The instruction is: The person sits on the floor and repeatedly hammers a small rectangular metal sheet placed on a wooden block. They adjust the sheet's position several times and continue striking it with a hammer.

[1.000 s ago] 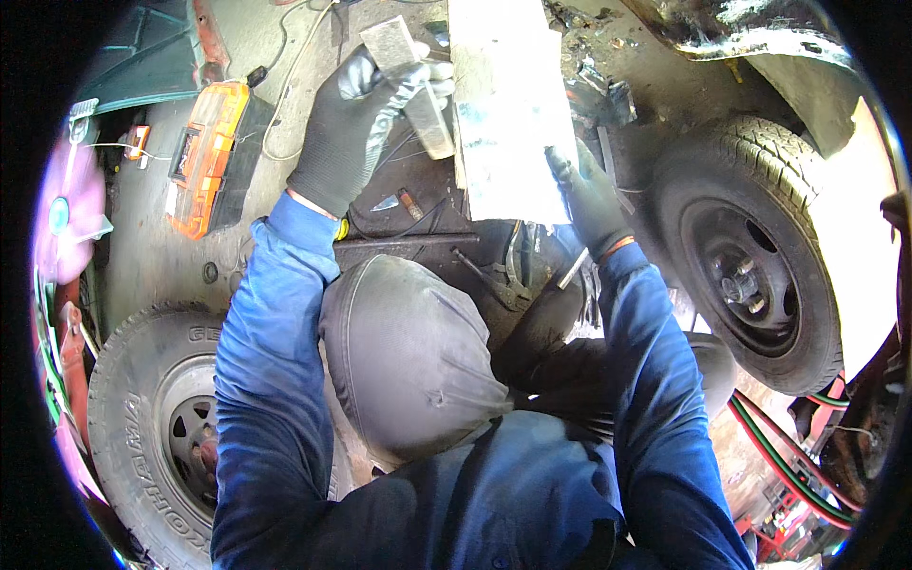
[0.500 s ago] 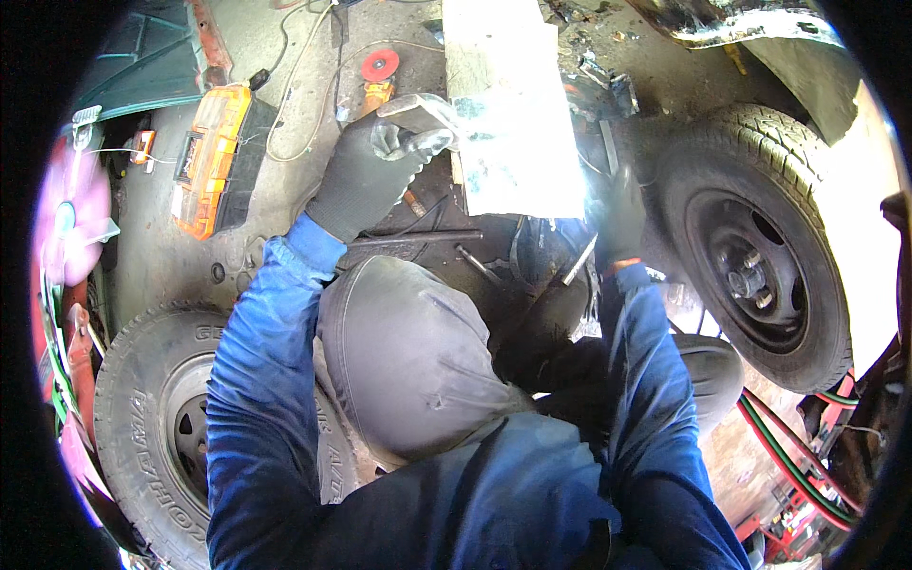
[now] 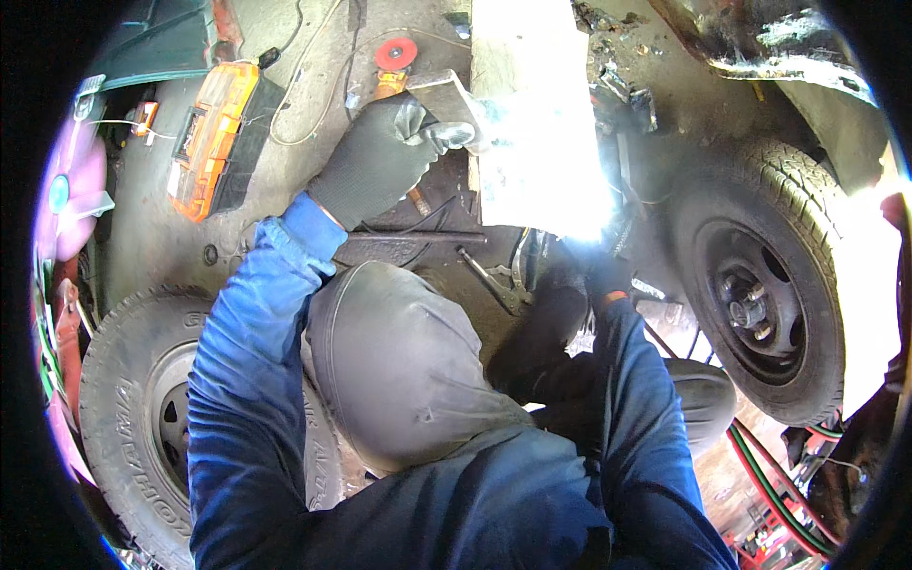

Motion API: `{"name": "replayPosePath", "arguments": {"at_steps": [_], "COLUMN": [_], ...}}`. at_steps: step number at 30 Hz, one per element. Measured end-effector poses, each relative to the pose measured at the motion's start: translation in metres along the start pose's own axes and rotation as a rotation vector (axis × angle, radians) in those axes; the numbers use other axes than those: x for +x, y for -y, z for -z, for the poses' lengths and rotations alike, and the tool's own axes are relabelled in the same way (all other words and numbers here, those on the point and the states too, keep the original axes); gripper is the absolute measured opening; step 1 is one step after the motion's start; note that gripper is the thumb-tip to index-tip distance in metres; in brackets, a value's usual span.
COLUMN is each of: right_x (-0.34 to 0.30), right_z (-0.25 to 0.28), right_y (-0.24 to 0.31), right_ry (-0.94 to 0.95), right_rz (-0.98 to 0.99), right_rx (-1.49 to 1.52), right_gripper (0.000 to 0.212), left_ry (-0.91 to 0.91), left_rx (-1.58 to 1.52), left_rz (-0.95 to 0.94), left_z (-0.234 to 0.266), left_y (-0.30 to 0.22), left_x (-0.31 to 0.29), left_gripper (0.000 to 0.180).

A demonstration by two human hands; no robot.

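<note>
Our left hand [image 3: 389, 142], gloved in black, has its fingers curled in, and we read them as pinching a metal bar [image 3: 445, 87] between thumb and fingers. The bar is tilted at the left edge of the pale board [image 3: 537, 142], its far end over or against that edge; glare keeps us from telling which. Our right hand [image 3: 606, 274] is low by the board's near right corner, dark and half lost beside a bright glow, so we cannot tell whether its fingers are spread or gripping anything. From here, we judge, the bar could slip or swing if the pinch loosened, since only our left hand is seen on it. The board could shift if the bar were pressed hard on its edge, as nothing we can see clamps it. The dazzle could make us misjudge where the bar meets the board, or where our right hand is. The grinder [image 3: 391, 66] lies on the floor [image 3: 142, 247] just beyond our left hand, its red disc showing, and a careless reach could knock it. Near our left knee [image 3: 399, 361], the pliers [image 3: 508, 285] and a rod [image 3: 418, 237] could catch a foot if we shifted our legs without looking.
</note>
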State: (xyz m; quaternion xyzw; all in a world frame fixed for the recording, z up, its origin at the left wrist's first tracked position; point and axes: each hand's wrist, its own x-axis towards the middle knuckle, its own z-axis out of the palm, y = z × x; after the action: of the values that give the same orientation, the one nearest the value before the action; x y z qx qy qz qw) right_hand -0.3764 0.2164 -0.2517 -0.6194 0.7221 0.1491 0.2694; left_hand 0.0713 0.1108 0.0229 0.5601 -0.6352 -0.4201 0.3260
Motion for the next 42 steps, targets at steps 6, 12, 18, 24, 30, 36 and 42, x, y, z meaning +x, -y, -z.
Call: {"name": "replayPosePath", "arguments": {"at_steps": [6,12,18,24,30,36,42], "right_x": [-0.097,-0.252,-0.311,-0.278,-0.257,-0.245,-0.243], "right_z": [0.131,0.261,0.297,0.255,0.200,0.183,0.175], "right_y": [0.036,0.109,0.130,0.148,0.163,0.159,0.159], "right_ry": [-0.074,0.027,-0.203,-0.309,-0.201,-0.084,-0.113], "right_rz": [-0.135,-0.180,0.203,0.427,0.344,0.227,0.262], "right_rx": [0.771,1.067,1.083,0.786,0.661,0.634,0.773], "right_gripper": [0.027,0.030,0.025,0.058,0.062,0.062,0.057], "left_ry": [0.067,0.079,0.058,0.105,0.106,0.073,0.091], "left_rx": [0.119,0.167,0.214,0.201,0.028,-0.060,-0.002], "left_rz": [0.071,-0.019,-0.005,-0.052,-0.139,-0.067,-0.026], "left_z": [0.002,0.008,0.006,0.008,0.007,0.022,0.042], "left_y": [-0.015,-0.031,-0.041,-0.042,-0.030,-0.024,-0.015], "left_x": [0.002,0.010,0.009,0.006,0.012,0.019,0.022], "left_gripper": [0.024,0.039,0.043,0.045,0.052,0.041,0.025]}}
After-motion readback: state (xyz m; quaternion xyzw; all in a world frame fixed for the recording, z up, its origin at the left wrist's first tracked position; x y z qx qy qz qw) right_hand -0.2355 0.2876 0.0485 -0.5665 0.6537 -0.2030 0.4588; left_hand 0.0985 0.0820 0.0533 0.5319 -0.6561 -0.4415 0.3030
